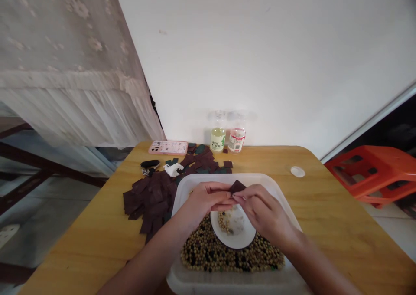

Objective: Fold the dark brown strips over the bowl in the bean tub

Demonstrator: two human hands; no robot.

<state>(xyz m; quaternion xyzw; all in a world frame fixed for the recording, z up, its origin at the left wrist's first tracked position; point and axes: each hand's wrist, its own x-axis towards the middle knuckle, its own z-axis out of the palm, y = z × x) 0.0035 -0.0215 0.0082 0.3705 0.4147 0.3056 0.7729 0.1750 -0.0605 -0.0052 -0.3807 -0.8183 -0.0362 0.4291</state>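
Note:
Both my hands meet over a white plastic tray point(182, 191) on the wooden table point(331, 208). My left hand point(203, 199) and my right hand point(260, 210) pinch the same small dark brown packet point(237, 185) between fingertips, held just above a small white bowl point(242, 240). The bowl holds a few beans and some white stuff. It sits in the tray on a heap of mixed tan and dark beans point(208, 254).
A pile of several dark brown and green packets point(152, 195) lies left of the tray. A crumpled tissue point(172, 169), keys point(148, 165), a pink phone point(168, 147), two bottles point(218, 136) and a white cap point(297, 171) stand on the table. An orange stool point(373, 169) is at the right.

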